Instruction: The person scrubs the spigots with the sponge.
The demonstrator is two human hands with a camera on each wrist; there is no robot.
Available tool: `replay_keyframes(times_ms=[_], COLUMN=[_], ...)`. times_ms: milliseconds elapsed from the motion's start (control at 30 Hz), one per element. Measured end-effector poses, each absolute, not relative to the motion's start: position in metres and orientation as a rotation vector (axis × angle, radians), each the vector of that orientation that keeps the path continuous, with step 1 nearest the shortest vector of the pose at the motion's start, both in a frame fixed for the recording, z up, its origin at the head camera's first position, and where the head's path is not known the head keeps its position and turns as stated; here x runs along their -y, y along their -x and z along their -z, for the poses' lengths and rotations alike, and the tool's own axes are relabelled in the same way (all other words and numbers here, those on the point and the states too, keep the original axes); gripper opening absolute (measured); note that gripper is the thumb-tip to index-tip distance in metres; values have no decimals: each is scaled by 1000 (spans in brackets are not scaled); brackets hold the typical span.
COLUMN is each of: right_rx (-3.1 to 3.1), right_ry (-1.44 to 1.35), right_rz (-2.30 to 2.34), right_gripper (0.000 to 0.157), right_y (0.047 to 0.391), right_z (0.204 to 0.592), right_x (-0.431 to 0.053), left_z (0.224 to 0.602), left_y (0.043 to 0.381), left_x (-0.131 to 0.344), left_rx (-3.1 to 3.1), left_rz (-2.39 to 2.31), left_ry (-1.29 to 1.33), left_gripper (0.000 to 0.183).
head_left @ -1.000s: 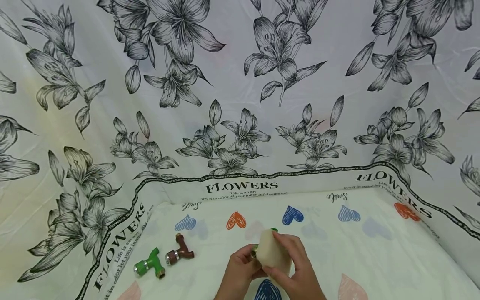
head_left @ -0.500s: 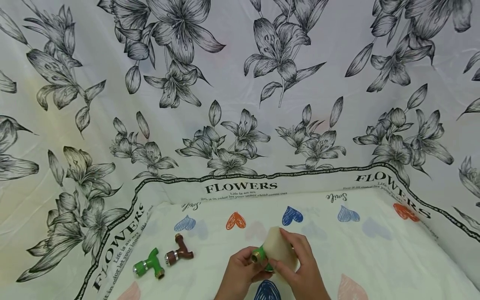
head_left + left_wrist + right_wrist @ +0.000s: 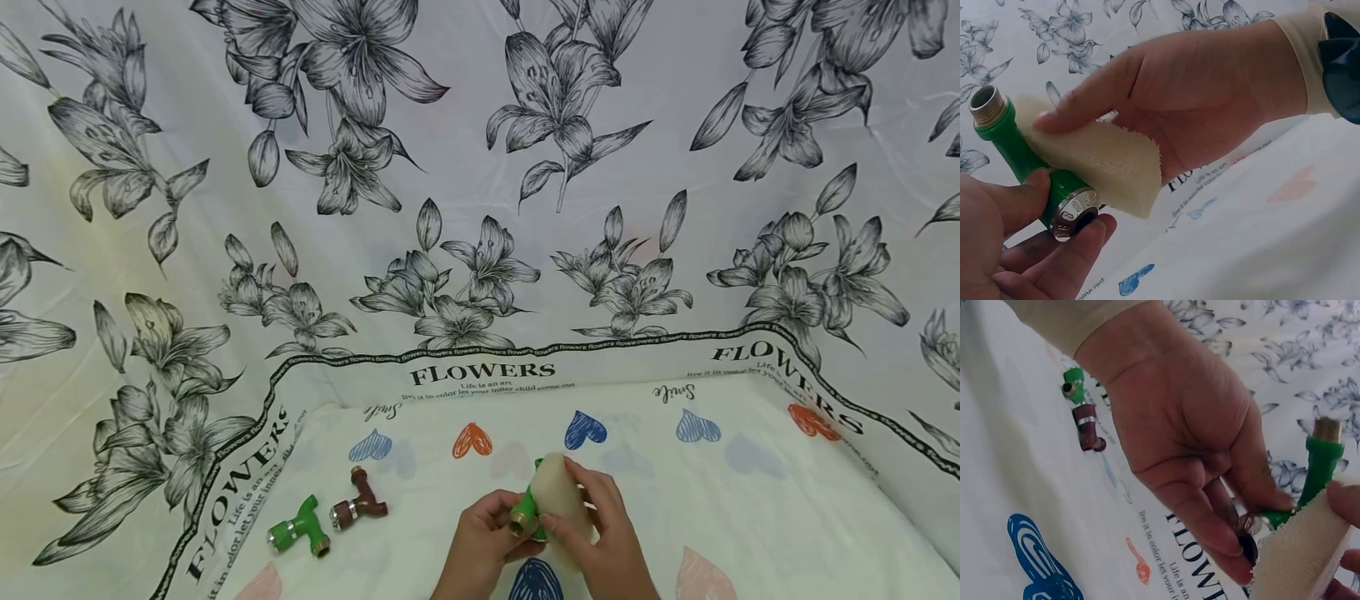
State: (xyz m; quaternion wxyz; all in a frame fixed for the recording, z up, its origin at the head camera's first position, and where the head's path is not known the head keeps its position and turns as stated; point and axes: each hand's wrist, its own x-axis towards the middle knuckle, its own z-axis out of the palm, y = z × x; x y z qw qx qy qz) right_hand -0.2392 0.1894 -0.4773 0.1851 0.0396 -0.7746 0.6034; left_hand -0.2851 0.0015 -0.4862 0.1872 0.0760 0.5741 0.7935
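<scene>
My left hand (image 3: 486, 532) holds a green tap (image 3: 1015, 150) that has a brass threaded end and a silver collar with a dark opening. Its thumb lies on the green body, while the fingers sit around the collar in the left wrist view. A cream sponge (image 3: 557, 492) with fuzzy edges is gripped by my right hand (image 3: 611, 533), thumb on one face and fingers on the other. The sponge lies against the tap's side and hides part of it in the head view. In the right wrist view, the tap's neck (image 3: 1318, 478) rises behind the sponge.
Another green tap (image 3: 303, 527) and a brown tap (image 3: 362, 500) lie side by side on the left of the heart-printed white cloth (image 3: 442, 483). A flower-printed curtain (image 3: 465, 175) stands behind and around the cloth.
The tap was mostly hidden behind the sponge and now shows, turned with its brass end toward the near side. The sponge and right hand have shifted slightly right. The other taps stay put.
</scene>
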Motion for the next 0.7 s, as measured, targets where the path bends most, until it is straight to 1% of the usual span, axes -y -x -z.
replay_keyframes(times_ms=[167, 400, 533, 700], right_rx=[2164, 2163, 2170, 2192], right_ry=[-218, -475, -456, -347], right_rz=[-1743, -1714, -1633, -1606], right_gripper=[65, 68, 70, 69], right_y=[235, 234, 235, 234], right_z=[473, 474, 475, 473], right_x=[-184, -182, -183, -184], left_z=[488, 489, 490, 491], left_y=[287, 290, 291, 289], left_x=[-3, -4, -5, -6], left_rx=[-1693, -1744, -1737, -1729], left_rz=[-2224, -2218, -2205, -2196], left_ry=[-150, -88, -76, -98], left_gripper=[15, 17, 17, 18])
